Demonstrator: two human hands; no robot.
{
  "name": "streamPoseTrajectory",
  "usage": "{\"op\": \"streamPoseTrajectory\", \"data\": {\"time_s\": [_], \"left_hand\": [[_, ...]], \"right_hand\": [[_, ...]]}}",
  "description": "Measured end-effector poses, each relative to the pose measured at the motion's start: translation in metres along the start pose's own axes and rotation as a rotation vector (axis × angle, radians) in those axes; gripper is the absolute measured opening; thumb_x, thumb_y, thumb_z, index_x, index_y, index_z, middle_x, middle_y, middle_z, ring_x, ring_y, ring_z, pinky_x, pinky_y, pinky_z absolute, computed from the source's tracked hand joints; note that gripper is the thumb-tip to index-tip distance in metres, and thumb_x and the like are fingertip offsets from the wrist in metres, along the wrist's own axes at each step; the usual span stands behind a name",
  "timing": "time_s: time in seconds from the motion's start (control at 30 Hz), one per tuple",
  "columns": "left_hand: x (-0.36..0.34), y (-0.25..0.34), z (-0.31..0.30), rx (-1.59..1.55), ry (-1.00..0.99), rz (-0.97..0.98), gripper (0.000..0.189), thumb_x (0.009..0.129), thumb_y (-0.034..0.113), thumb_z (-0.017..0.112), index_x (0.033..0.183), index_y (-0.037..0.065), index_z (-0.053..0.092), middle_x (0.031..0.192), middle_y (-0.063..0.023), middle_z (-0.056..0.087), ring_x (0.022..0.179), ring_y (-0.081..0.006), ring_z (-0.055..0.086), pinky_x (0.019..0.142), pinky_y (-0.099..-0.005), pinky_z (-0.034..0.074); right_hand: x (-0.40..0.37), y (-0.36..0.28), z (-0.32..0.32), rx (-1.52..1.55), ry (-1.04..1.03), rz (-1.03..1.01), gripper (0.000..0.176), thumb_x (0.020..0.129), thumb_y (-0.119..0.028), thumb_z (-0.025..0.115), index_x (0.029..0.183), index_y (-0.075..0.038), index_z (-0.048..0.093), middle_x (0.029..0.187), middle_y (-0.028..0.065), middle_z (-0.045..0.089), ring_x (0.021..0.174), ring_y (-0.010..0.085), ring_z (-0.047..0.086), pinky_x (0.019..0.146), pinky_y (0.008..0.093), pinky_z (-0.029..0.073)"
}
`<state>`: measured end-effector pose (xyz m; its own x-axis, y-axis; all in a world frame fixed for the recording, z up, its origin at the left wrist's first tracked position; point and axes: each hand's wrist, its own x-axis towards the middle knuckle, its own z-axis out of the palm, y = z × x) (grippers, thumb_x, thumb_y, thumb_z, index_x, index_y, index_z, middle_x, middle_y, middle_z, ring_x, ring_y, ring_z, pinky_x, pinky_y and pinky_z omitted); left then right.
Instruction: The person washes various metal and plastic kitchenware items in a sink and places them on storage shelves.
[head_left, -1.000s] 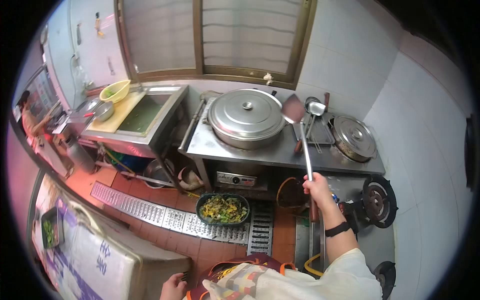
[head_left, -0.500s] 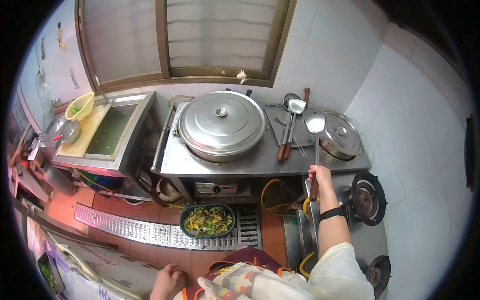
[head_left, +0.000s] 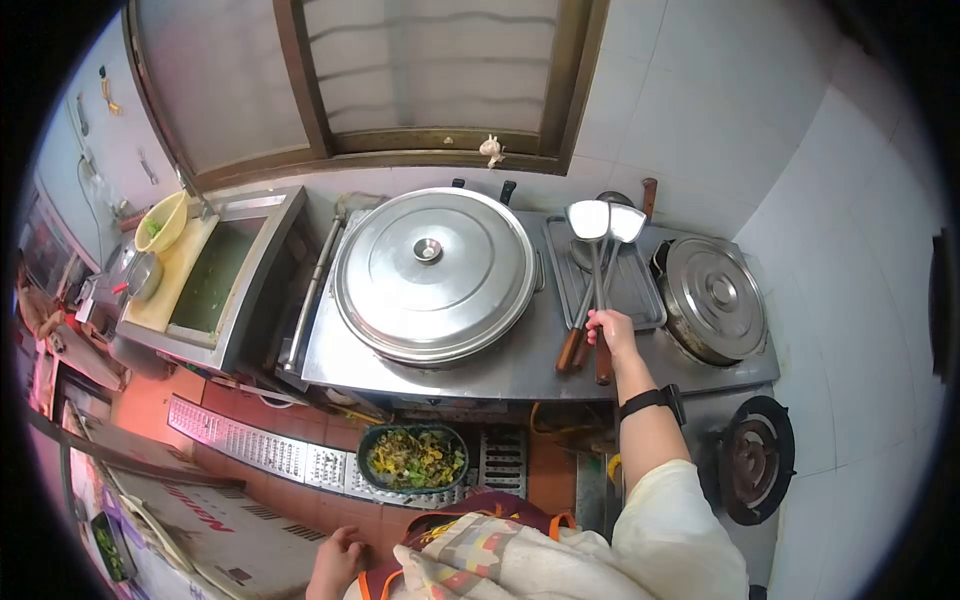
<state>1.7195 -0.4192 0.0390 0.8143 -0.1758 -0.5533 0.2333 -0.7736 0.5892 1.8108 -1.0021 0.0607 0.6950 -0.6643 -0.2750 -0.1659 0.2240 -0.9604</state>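
My right hand [head_left: 612, 333] is closed round the shaft of a wok spatula [head_left: 587, 220], just above its wooden handle. The held spatula's blade points toward the window wall. Beneath it, a second wok spatula [head_left: 627, 222] and another long-handled tool lie crossing a shallow metal tray [head_left: 650, 300] on the steel counter. A ladle [head_left: 583, 255] lies partly hidden behind them. Low beside the apron, my left hand [head_left: 340, 557] hangs empty, its fingers loosely curled and apart.
A large lidded pot [head_left: 435, 275] sits left on the counter [head_left: 480, 375]; a smaller lidded pot [head_left: 715, 300] stands right. A gas burner [head_left: 755, 460] is near my right arm. Below, a basin of food scraps [head_left: 415, 458] rests over the floor drain. A sink [head_left: 215, 280] stands far left.
My right hand has carried the spatula left, from beside the small lidded pot to above the tray and the other utensils. The view has shifted somewhat; the left hand stays low.
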Motion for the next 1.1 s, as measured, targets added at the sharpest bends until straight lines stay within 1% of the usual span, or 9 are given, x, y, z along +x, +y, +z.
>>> {"op": "streamPoseTrajectory", "data": {"time_s": [0.13,0.23,0.37,0.47,0.6,0.73,0.97,1.03,1.1], "left_hand": [[0.012,0.004,0.01,-0.009,-0.029,-0.04,0.034,0.081,0.009,0.055,0.113,0.0,0.051,0.086,-0.0117,0.064,0.07,-0.0162,0.061,0.063,-0.0273,0.049],[0.014,0.003,0.014,0.036,-0.023,-0.062,0.034,0.081,0.01,0.057,0.113,0.0,0.051,0.087,-0.0115,0.064,0.074,-0.0157,0.062,0.064,-0.027,0.049],[0.015,-0.002,0.023,-0.033,-0.005,-0.092,0.035,0.081,0.013,0.059,0.112,0.0,0.052,0.089,-0.0111,0.064,0.078,-0.0164,0.062,0.068,-0.0278,0.049],[0.008,0.02,0.025,0.026,0.01,-0.106,0.035,0.079,0.013,0.058,0.111,0.0,0.052,0.086,-0.0119,0.064,0.078,-0.0198,0.063,0.069,-0.0296,0.049],[0.016,0.001,0.033,0.038,0.044,-0.022,0.034,0.076,0.011,0.055,0.109,0.003,0.054,0.077,-0.0137,0.064,0.074,-0.0252,0.063,0.068,-0.0322,0.049],[0.013,0.024,0.031,0.092,0.029,-0.008,0.035,0.076,0.013,0.055,0.109,0.003,0.054,0.077,-0.0139,0.064,0.074,-0.0246,0.064,0.068,-0.0313,0.049],[0.016,0.011,0.031,0.224,0.03,0.035,0.036,0.074,0.014,0.056,0.108,0.005,0.055,0.08,-0.0158,0.064,0.076,-0.0281,0.063,0.069,-0.0346,0.05],[0.013,0.016,0.032,0.197,0.045,-0.017,0.036,0.073,0.014,0.056,0.108,0.005,0.055,0.081,-0.0165,0.064,0.077,-0.0289,0.063,0.07,-0.0356,0.049],[0.012,0.014,0.031,0.164,0.044,-0.082,0.039,0.072,0.019,0.061,0.108,0.005,0.056,0.084,-0.0159,0.064,0.081,-0.0286,0.063,0.072,-0.0352,0.049]], "right_hand": [[0.054,0.029,-0.004,-0.3,0.048,-0.159,0.018,0.059,-0.018,0.056,0.054,0.0,0.055,0.053,0.0099,0.052,0.052,0.0198,0.049,0.052,0.0327,0.037],[0.061,0.026,0.002,-0.572,0.154,-0.11,0.018,0.061,-0.015,0.058,0.059,0.003,0.058,0.057,0.0081,0.055,0.055,0.0174,0.05,0.054,0.0314,0.037],[0.069,0.038,-0.001,-1.051,0.173,-0.076,0.03,0.066,-0.024,0.063,0.089,-0.004,0.062,0.087,0.0152,0.06,0.082,0.0307,0.055,0.079,0.038,0.043],[0.054,0.027,0.009,-1.145,0.213,-0.102,0.047,0.07,-0.031,0.064,0.112,-0.011,0.055,0.116,0.013,0.048,0.107,0.0311,0.042,0.094,0.0418,0.035],[0.039,0.02,0.021,-1.15,0.0,-0.012,0.058,0.075,-0.036,0.06,0.127,-0.017,0.043,0.133,0.0109,0.029,0.121,0.0329,0.026,0.099,0.0466,0.026],[0.036,0.028,0.037,-1.262,0.046,0.048,0.064,0.075,-0.038,0.058,0.132,-0.016,0.036,0.137,0.0137,0.025,0.126,0.0342,0.022,0.1,0.048,0.024],[0.052,0.027,-0.006,-0.958,0.222,-0.027,0.069,0.07,-0.028,0.063,0.131,-0.013,0.033,0.134,0.0171,0.028,0.119,0.0365,0.035,0.099,0.0413,0.031],[0.059,0.025,-0.028,-1.035,0.177,-0.069,0.075,0.066,-0.027,0.067,0.13,-0.006,0.033,0.129,0.0218,0.034,0.119,0.0365,0.035,0.098,0.0409,0.032],[0.066,0.03,-0.047,-0.839,0.165,-0.056,0.077,0.066,-0.029,0.069,0.13,-0.004,0.033,0.128,0.0225,0.036,0.119,0.0361,0.035,0.099,0.0411,0.031]]}}
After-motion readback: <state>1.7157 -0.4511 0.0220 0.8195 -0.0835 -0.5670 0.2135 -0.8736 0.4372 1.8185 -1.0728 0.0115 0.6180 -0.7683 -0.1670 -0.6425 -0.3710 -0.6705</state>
